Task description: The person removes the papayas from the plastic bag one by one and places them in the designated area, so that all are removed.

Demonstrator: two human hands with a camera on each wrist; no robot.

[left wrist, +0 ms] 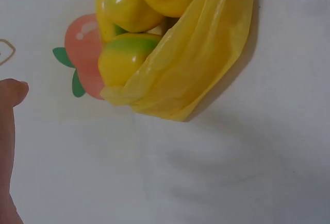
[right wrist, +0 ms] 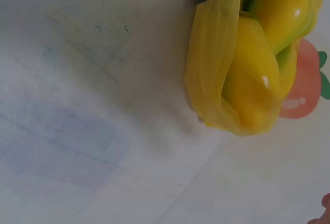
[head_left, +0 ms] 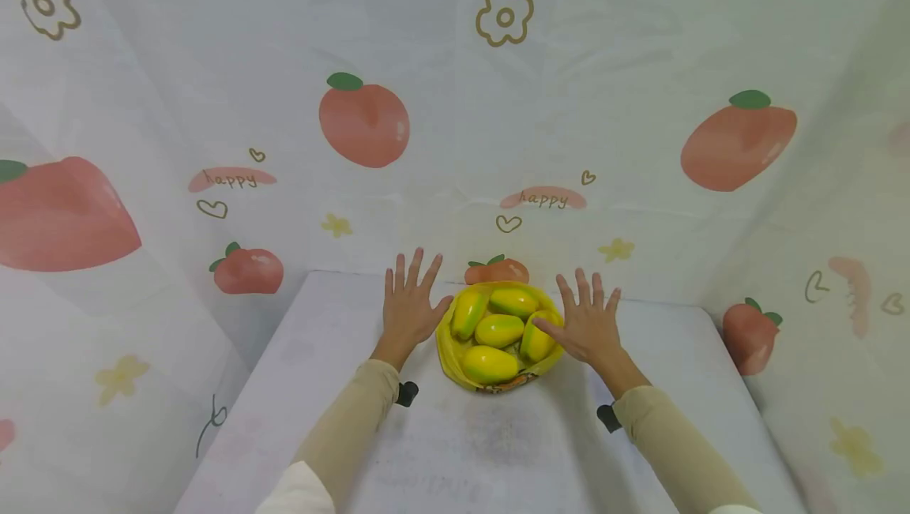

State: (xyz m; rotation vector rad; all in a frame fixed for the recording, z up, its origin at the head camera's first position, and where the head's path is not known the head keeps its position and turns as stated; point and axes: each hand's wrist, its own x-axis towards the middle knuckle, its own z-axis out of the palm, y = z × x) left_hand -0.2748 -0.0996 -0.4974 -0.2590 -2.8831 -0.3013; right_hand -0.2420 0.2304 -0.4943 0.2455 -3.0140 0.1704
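A yellow plastic bag [head_left: 451, 365] stands with its mouth spread wide at the far side of the table. Inside lie several shiny yellow-green mangoes [head_left: 489, 365]. To the left of the bag is my left hand [head_left: 408, 310], fingers straight and spread, thumb toward the rim. My right hand [head_left: 592, 326] is spread the same way on the other side, and its thumb overlaps the rightmost mango in the head view. Neither hand holds anything. The left wrist view shows the bag's side [left wrist: 206, 54] with part of the left hand [left wrist: 6, 141]; only fingertips [right wrist: 325, 214] show in the right wrist view.
The table [head_left: 498, 451] has a pale, lightly stained cover. Behind it hangs a white cloth [head_left: 441, 40] printed with fruit, flowers and hearts, and similar cloth closes off both sides. A dark wrist device [head_left: 407, 394] shows at the left cuff, another [head_left: 608, 418] at the right.
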